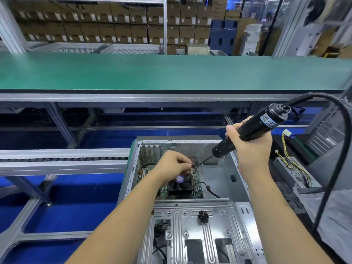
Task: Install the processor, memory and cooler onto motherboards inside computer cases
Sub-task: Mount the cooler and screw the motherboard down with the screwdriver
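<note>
I see the open case holding the motherboard with the cooler; my left hand pinches something small over it; my right hand grips the screwdriver, its cable looping at right.

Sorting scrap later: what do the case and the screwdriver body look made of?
Case: bare sheet metal, probably steel; dull grey sheen, stamped ribs and holes. Screwdriver: glossy black housing with highlights, likely plastic, though coated metal can't be excluded.
</note>
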Demonstrator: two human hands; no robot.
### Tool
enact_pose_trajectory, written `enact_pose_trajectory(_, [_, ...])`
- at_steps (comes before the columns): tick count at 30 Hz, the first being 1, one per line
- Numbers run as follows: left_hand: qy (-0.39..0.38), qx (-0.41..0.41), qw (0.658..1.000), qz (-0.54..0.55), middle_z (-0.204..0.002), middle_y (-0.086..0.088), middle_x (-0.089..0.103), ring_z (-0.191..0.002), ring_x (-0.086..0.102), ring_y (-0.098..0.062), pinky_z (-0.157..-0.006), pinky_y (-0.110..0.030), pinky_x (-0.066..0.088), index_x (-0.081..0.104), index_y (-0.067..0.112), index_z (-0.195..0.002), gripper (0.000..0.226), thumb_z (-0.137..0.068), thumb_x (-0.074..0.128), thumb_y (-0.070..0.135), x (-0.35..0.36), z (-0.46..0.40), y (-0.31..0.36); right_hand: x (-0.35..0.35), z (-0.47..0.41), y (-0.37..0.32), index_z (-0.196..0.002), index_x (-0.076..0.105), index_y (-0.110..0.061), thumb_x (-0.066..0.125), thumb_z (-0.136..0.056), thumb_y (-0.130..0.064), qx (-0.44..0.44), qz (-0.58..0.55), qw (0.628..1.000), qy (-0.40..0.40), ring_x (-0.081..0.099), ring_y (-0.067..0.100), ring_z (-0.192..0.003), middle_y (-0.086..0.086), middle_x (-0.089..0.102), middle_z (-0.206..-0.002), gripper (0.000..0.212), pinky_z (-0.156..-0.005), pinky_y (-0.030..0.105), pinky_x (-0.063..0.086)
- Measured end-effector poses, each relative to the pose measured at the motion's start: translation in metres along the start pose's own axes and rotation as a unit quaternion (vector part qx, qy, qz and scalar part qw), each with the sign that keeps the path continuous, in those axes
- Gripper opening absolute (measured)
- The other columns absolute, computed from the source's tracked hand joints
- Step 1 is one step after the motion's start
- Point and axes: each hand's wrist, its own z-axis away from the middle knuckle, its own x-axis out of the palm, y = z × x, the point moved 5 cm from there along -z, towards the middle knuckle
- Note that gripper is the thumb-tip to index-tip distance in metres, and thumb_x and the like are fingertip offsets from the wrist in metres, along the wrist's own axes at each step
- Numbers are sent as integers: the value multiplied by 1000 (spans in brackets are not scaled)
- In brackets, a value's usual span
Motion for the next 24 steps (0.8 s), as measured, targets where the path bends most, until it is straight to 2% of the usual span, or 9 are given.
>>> enact_pose_trajectory(2, [71,-70,986,132,-72,-5,73,-65,66,-13,-65,-23,56,76,11,-79,11,-89,71,9,-5,-7,-21,9,-2,0,-78,65,-39,81,-79,-24,3,-20,1000,-3,68,36,-87,13,70,-85,22,-93,52,56])
enact_pose_trajectory(4, [140,-143,950,239,-73,-10,70,-63,62,-15,-65,-26,56,75,7,-84,6,-88,71,4,-9,-13,-41,17,-6,0,-80,65,-41,82,-76,-28,5,-51,999,4,67,42,-88,11,69,-83,22,-94,56,56])
enact_pose_trajectory(6, [182,-198,914,303,-70,-11,68,-61,59,-17,-65,-28,55,72,5,-83,9,-87,69,-3,-12,-18,-57,28,-11,-2,-82,65,-42,82,-74,-30,7,-88,996,2,68,39,-83,10,68,-82,22,-91,55,56])
enact_pose_trajectory(8, [206,-221,900,313,-63,-9,65,-54,56,-16,-52,-21,51,71,6,-77,16,-84,66,-8,-16,-24,-69,40,-16,-2,-82,65,-43,82,-74,-30,13,-123,992,-11,68,33,-79,8,68,-80,23,-86,50,57])
enact_pose_trajectory(10, [217,-227,903,295,-57,-6,65,-50,55,-14,-45,-18,48,72,8,-72,19,-81,66,-8,-22,-28,-77,54,-19,0,-82,65,-44,82,-74,-28,17,-143,989,-25,68,30,-77,5,69,-78,25,-84,47,56])
enact_pose_trajectory(14, [206,-203,920,264,-69,-8,72,-58,61,-15,-69,-31,57,76,9,-86,15,-83,71,-5,-31,-34,-87,77,-22,8,-79,65,-45,81,-71,-27,27,-149,988,-37,66,32,-78,2,69,-75,25,-87,51,56])
enact_pose_trajectory(19, [218,-195,915,277,-70,-4,73,-58,61,-12,-63,-24,55,74,13,-89,16,-86,69,-2,-31,-37,-98,94,-22,20,-79,65,-40,81,-72,-23,46,-150,987,-39,65,34,-78,6,66,-77,26,-87,52,56])
enact_pose_trajectory(22, [227,-202,906,295,-71,-4,73,-62,62,-13,-68,-26,56,72,15,-88,17,-88,68,-2,-29,-38,-101,96,-24,24,-85,60,-31,78,-77,-10,55,-155,986,-35,64,33,-76,9,65,-77,29,-83,49,56])
enact_pose_trajectory(24, [231,-204,902,304,-71,-4,73,-63,62,-12,-65,-23,55,72,14,-86,18,-88,67,-3,-29,-38,-102,98,-26,25,-88,57,-25,76,-78,-7,58,-155,986,-38,64,33,-76,11,64,-78,28,-83,48,56])
